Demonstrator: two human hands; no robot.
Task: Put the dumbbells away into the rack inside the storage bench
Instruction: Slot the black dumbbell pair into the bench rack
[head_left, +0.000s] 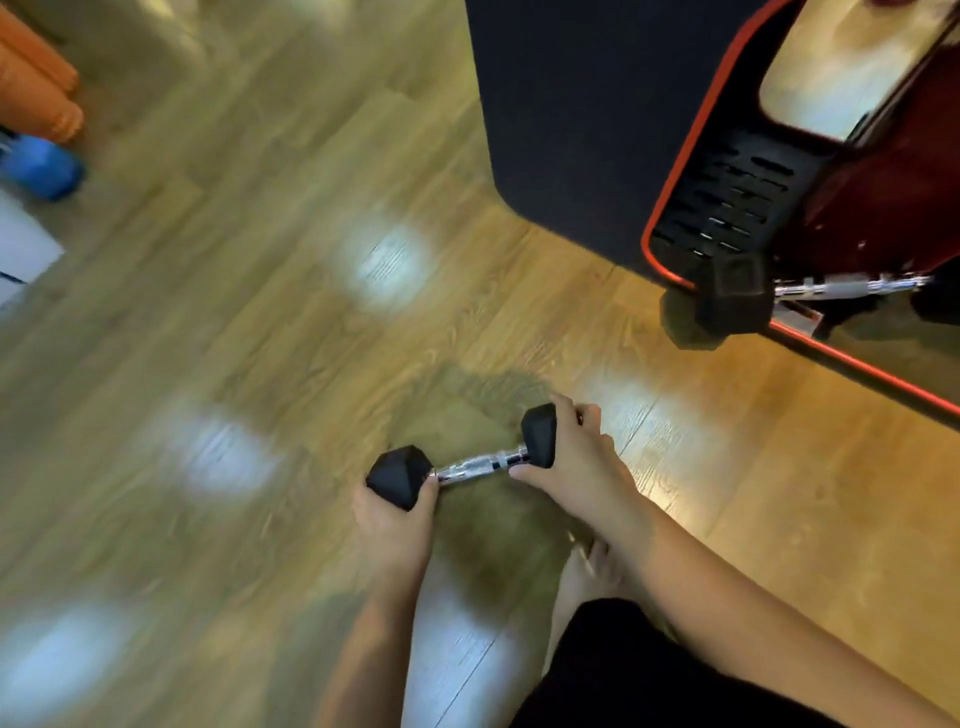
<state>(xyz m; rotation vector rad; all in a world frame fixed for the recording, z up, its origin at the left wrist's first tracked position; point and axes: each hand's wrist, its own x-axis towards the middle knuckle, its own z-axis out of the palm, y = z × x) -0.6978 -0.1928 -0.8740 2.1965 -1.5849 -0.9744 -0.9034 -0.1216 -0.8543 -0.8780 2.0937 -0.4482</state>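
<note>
A dumbbell (462, 457) with black six-sided heads and a shiny metal handle is being held above the wooden floor (260, 338), low in the middle of the view. Its long axis is lying nearly level, running left to right and rising a little toward the right. The left head is being gripped by the left hand (389, 525), whose fingers are curled under and around it. The right head is being gripped by the right hand (576, 457), with the thumb lying along the near side and the fingers wrapped over the far side. The handle between the two hands is being left bare.

At the upper right, the storage bench (571, 130) is being shown with a dark panel and a red-edged opening. A slotted black rack (727, 202) is sitting inside it. A second dumbbell (737, 296) is lying at the near edge of the opening, its handle pointing right into the bench and its far head being cut off by shadow.

Much of the frame is being smeared by motion blur. Orange rolled things (36, 78) and a blue object (41, 166) at the left edge are being cut off and cannot be identified. A bare foot (587, 577) is being partly hidden below the right forearm.
</note>
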